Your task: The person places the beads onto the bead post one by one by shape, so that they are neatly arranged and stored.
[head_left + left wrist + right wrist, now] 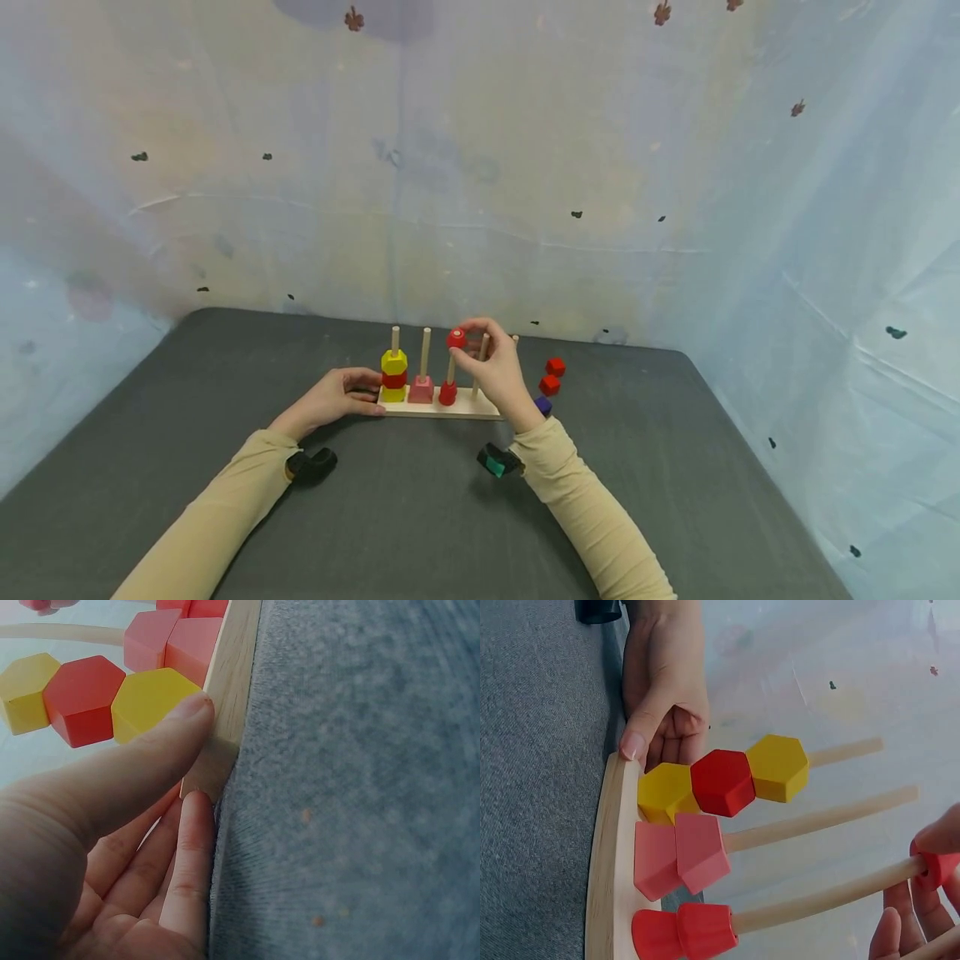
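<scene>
A wooden peg stacker, its base (438,411) lying lengthwise across the table, has several upright pegs. My left hand (347,393) holds the left end of the base, with the thumb (172,731) on its edge. Thumb and fingers of my right hand (497,371) pinch a red bead (456,337) at the tip of the third peg (832,900); the peg's end meets the bead. Below it, two red beads (682,931) sit at the base. The leftmost peg carries yellow, red and yellow hexagonal blocks (724,782); the second carries two pink blocks (679,855).
To the right of the stacker lie two red blocks (552,376) and a purple block (543,405), partly behind my right wrist. A pale patterned sheet (480,167) hangs behind and beside the dark grey table (405,517).
</scene>
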Available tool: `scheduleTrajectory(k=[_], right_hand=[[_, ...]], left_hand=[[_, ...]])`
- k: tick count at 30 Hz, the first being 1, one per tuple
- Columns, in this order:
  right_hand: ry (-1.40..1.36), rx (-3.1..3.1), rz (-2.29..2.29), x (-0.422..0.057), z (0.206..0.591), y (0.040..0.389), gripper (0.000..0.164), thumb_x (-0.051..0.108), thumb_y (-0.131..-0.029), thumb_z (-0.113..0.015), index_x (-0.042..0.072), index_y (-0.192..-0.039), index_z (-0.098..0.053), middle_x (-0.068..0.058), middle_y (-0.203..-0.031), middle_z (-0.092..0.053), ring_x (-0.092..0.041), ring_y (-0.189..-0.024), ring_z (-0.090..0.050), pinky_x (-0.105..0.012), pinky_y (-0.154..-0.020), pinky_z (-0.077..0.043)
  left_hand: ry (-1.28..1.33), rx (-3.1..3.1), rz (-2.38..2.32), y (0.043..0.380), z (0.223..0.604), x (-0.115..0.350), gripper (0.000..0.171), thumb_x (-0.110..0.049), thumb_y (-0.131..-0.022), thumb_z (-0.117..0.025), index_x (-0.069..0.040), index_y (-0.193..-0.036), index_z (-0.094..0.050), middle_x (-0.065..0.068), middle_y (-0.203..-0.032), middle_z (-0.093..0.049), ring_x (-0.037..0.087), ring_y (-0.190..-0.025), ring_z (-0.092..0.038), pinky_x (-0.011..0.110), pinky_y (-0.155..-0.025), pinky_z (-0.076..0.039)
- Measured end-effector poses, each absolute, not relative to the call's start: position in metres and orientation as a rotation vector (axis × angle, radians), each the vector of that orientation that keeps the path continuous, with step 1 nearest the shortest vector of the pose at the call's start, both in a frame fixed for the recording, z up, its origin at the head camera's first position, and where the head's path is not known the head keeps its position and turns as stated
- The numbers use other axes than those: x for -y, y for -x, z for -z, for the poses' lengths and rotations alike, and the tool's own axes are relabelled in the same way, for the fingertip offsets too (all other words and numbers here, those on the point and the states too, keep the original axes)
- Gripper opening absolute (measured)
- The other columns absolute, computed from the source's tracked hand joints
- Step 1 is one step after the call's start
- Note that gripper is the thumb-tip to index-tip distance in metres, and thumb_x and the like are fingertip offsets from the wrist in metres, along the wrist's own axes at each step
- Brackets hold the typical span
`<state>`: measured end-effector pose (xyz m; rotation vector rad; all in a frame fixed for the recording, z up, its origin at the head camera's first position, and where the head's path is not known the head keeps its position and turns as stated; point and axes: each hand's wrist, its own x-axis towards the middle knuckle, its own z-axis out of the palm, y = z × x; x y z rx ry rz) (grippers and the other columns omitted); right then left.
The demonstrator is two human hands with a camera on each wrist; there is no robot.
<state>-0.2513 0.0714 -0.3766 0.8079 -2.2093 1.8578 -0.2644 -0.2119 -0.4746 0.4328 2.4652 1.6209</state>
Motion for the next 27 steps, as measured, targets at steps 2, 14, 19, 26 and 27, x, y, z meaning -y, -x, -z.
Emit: scheduleTrajectory(k=[2, 14, 19, 26, 27], right_hand=[[-0.787, 2.218, -1.853, -0.071, 0.376, 0.251, 0.033, 0.002, -0.089, -0.067, -0.004, -0.119, -0.054, -0.018, -0.115, -0.057, -0.032, -0.1, -0.059, -0.038, -0.084, -0.052], [-0.814, 2.197, -1.662, -0.066, 0.385, 0.241, 0.046, -0.004, -0.086, -0.067, -0.005, -0.128, -0.048, -0.025, -0.112, -0.059, -0.04, -0.097, -0.059, -0.055, -0.083, -0.049], [-0.733, 2.289, -1.761, -0.069, 0.401, 0.243, 0.045, -0.003, -0.086, -0.068, -0.005, -0.126, -0.049, -0.025, -0.112, -0.059, -0.041, -0.099, -0.058, -0.053, -0.089, -0.048], [-0.588, 2.404, -1.824, -0.072, 0.44, 0.26, 0.029, 0.007, -0.084, -0.074, 0.004, -0.11, -0.061, -0.01, -0.104, -0.062, -0.026, -0.096, -0.06, -0.038, -0.084, -0.052], [-0.573, 2.421, -1.819, -0.071, 0.444, 0.262, 0.028, 0.009, -0.084, -0.075, 0.006, -0.109, -0.062, -0.008, -0.103, -0.062, -0.023, -0.096, -0.06, -0.036, -0.082, -0.051]], left_hand=[[-0.429, -2.465, -1.622, 0.265, 0.475, 0.212, 0.061, -0.023, -0.077, -0.081, -0.002, -0.129, -0.056, 0.017, -0.126, -0.056, 0.03, -0.113, -0.056, 0.037, -0.092, -0.05], [-0.393, -2.47, -1.64, 0.267, 0.482, 0.215, 0.061, -0.024, -0.075, -0.082, -0.002, -0.127, -0.058, 0.015, -0.124, -0.058, 0.029, -0.112, -0.056, 0.036, -0.091, -0.05], [-0.434, -2.473, -1.636, 0.265, 0.481, 0.214, 0.061, -0.024, -0.076, -0.082, -0.002, -0.127, -0.057, 0.016, -0.124, -0.058, 0.03, -0.112, -0.056, 0.038, -0.092, -0.05], [-0.413, -2.48, -1.622, 0.265, 0.482, 0.213, 0.06, -0.026, -0.075, -0.083, -0.005, -0.126, -0.059, 0.013, -0.123, -0.059, 0.027, -0.111, -0.057, 0.037, -0.092, -0.05], [-0.406, -2.479, -1.626, 0.265, 0.481, 0.213, 0.06, -0.026, -0.074, -0.083, -0.005, -0.126, -0.059, 0.013, -0.123, -0.059, 0.027, -0.111, -0.057, 0.037, -0.092, -0.05]])
